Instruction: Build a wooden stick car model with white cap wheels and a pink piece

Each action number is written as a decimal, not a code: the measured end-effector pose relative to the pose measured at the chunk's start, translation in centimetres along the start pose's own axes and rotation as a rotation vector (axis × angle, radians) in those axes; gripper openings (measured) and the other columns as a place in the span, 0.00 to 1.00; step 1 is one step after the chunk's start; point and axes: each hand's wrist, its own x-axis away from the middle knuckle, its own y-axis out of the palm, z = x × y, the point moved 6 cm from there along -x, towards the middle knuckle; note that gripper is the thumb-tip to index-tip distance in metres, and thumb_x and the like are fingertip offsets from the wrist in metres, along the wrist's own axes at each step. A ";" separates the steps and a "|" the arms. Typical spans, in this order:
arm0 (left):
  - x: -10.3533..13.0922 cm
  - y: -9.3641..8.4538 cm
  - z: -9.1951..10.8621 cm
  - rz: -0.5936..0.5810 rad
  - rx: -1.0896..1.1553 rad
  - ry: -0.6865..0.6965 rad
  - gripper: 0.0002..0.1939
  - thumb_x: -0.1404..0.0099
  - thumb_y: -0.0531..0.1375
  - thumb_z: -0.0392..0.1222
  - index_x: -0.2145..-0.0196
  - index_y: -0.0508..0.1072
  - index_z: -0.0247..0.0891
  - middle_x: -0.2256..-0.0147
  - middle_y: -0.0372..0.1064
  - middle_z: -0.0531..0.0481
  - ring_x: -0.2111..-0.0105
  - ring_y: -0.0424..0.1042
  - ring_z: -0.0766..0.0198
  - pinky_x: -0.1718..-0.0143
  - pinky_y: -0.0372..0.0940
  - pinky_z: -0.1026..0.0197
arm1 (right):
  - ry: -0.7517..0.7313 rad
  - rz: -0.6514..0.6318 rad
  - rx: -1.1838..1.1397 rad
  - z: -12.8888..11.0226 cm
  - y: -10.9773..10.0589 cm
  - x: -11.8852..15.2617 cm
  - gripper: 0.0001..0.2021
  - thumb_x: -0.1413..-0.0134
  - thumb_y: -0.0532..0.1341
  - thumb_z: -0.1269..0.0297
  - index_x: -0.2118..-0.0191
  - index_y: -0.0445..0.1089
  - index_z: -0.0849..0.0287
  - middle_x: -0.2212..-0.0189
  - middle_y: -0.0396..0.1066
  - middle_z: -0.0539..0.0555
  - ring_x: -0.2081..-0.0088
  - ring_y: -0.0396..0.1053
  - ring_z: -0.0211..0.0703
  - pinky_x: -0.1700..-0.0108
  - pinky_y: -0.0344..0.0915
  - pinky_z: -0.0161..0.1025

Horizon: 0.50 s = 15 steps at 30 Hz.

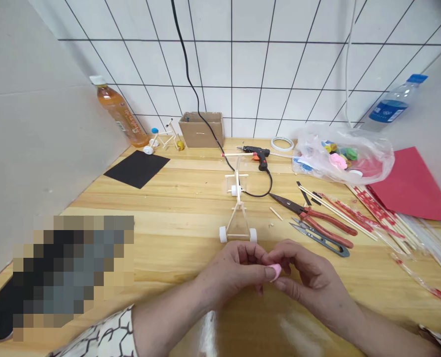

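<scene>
Wooden desk (183, 213): left hand (238, 267) grip pinches pink piece (276, 272); right hand (309, 272) grip cannot be confirmed. Stray knuckles could jolt stick frame (238, 197), twelve o'clock.

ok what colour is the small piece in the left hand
Pink: the small piece in the left hand shows best in the head view.

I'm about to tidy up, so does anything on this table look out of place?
Only small strays stand out: a short stick lies alone beside the pliers, apart from the longer sticks at the right, with tiny crumbs near it. I see no spill.
</scene>
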 end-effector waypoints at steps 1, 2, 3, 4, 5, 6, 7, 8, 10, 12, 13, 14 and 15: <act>0.0 0.0 0.0 -0.003 -0.009 -0.010 0.12 0.52 0.67 0.42 0.76 0.71 0.31 0.77 0.68 0.53 0.81 0.63 0.75 0.78 0.60 0.70 | -0.037 -0.014 0.028 -0.3 0.1 0.0 0.07 0.48 0.61 0.67 0.61 0.68 0.54 0.68 0.67 0.51 0.65 0.64 0.39 0.62 0.62 0.36; 0.1 0.0 0.0 -0.004 -0.017 -0.016 0.12 0.52 0.67 0.41 0.76 0.71 0.31 0.77 0.68 0.53 0.81 0.64 0.75 0.78 0.60 0.70 | -0.069 -0.023 0.049 -0.5 0.1 0.0 0.07 0.48 0.61 0.68 0.61 0.68 0.54 0.68 0.67 0.51 0.64 0.64 0.39 0.62 0.62 0.36; 0.1 0.0 0.0 -0.001 -0.023 -0.021 0.11 0.52 0.68 0.41 0.77 0.71 0.31 0.77 0.69 0.53 0.81 0.64 0.75 0.78 0.60 0.70 | -0.094 -0.028 0.065 -0.7 0.1 0.0 0.07 0.48 0.61 0.69 0.61 0.68 0.54 0.67 0.67 0.51 0.63 0.65 0.39 0.61 0.62 0.37; 0.1 -0.1 -0.1 0.004 -0.027 -0.023 0.11 0.53 0.68 0.41 0.77 0.70 0.31 0.77 0.69 0.53 0.81 0.64 0.75 0.78 0.60 0.70 | -0.112 -0.032 0.074 -0.9 0.2 0.0 0.06 0.47 0.60 0.69 0.62 0.68 0.54 0.67 0.66 0.51 0.63 0.64 0.39 0.60 0.62 0.36; 0.1 -0.1 -0.1 0.007 -0.031 -0.025 0.11 0.53 0.68 0.41 0.77 0.70 0.31 0.78 0.69 0.53 0.81 0.64 0.75 0.78 0.60 0.70 | -0.122 -0.032 0.079 -0.9 0.2 0.0 0.06 0.47 0.60 0.70 0.63 0.68 0.54 0.67 0.66 0.51 0.63 0.64 0.38 0.60 0.62 0.36; 0.0 -0.2 -0.2 0.012 -0.037 -0.027 0.12 0.52 0.68 0.41 0.77 0.70 0.31 0.78 0.68 0.53 0.81 0.63 0.75 0.78 0.60 0.70 | -0.124 -0.028 0.083 -1.0 0.2 -0.1 0.06 0.47 0.60 0.70 0.63 0.68 0.54 0.68 0.65 0.50 0.63 0.64 0.38 0.61 0.62 0.36; 0.0 -0.3 -0.3 0.017 -0.046 -0.029 0.12 0.52 0.67 0.42 0.76 0.70 0.31 0.78 0.68 0.53 0.82 0.63 0.76 0.78 0.59 0.70 | -0.122 -0.022 0.085 -0.9 0.1 -0.1 0.05 0.47 0.60 0.70 0.64 0.67 0.53 0.69 0.65 0.49 0.64 0.63 0.37 0.62 0.62 0.35; 0.0 -0.3 -0.4 0.020 -0.059 -0.031 0.12 0.51 0.67 0.43 0.76 0.70 0.31 0.78 0.68 0.54 0.82 0.62 0.76 0.78 0.59 0.70 | -0.116 -0.014 0.086 -0.9 0.1 -0.1 0.05 0.47 0.60 0.70 0.64 0.67 0.53 0.69 0.64 0.49 0.65 0.63 0.37 0.63 0.61 0.35; -0.1 -0.4 -0.5 0.021 -0.081 -0.025 0.13 0.50 0.67 0.44 0.76 0.70 0.31 0.79 0.68 0.53 0.83 0.62 0.76 0.78 0.58 0.70 | -0.101 -0.003 0.084 -0.6 0.0 -0.2 0.04 0.47 0.60 0.69 0.65 0.67 0.53 0.71 0.63 0.48 0.68 0.61 0.36 0.64 0.61 0.34; -0.1 -0.4 -0.5 0.017 -0.089 -0.015 0.14 0.50 0.66 0.45 0.76 0.70 0.31 0.79 0.67 0.53 0.83 0.62 0.76 0.78 0.58 0.69 | -0.086 0.002 0.077 -0.4 0.1 -0.2 0.03 0.47 0.60 0.68 0.65 0.67 0.53 0.71 0.62 0.48 0.68 0.61 0.36 0.65 0.60 0.34; -0.1 -0.4 -0.5 0.016 -0.087 -0.013 0.14 0.50 0.66 0.45 0.76 0.70 0.31 0.79 0.67 0.53 0.83 0.62 0.76 0.78 0.58 0.69 | -0.079 0.001 0.072 -0.3 0.1 -0.2 0.03 0.46 0.60 0.67 0.65 0.66 0.53 0.71 0.62 0.48 0.68 0.61 0.36 0.65 0.60 0.35; -0.1 -0.4 -0.5 0.017 -0.083 -0.016 0.14 0.51 0.67 0.45 0.77 0.70 0.31 0.79 0.67 0.53 0.83 0.62 0.76 0.78 0.58 0.69 | -0.071 -0.003 0.067 -0.2 0.2 -0.2 0.02 0.46 0.60 0.67 0.65 0.66 0.54 0.71 0.63 0.48 0.68 0.61 0.37 0.65 0.60 0.35; -0.1 -0.3 -0.6 0.018 -0.078 -0.023 0.14 0.51 0.67 0.45 0.77 0.70 0.31 0.78 0.67 0.53 0.83 0.62 0.76 0.78 0.58 0.68 | -0.063 -0.007 0.061 -0.1 0.2 -0.1 0.02 0.46 0.60 0.67 0.65 0.66 0.54 0.71 0.63 0.48 0.68 0.62 0.37 0.65 0.60 0.35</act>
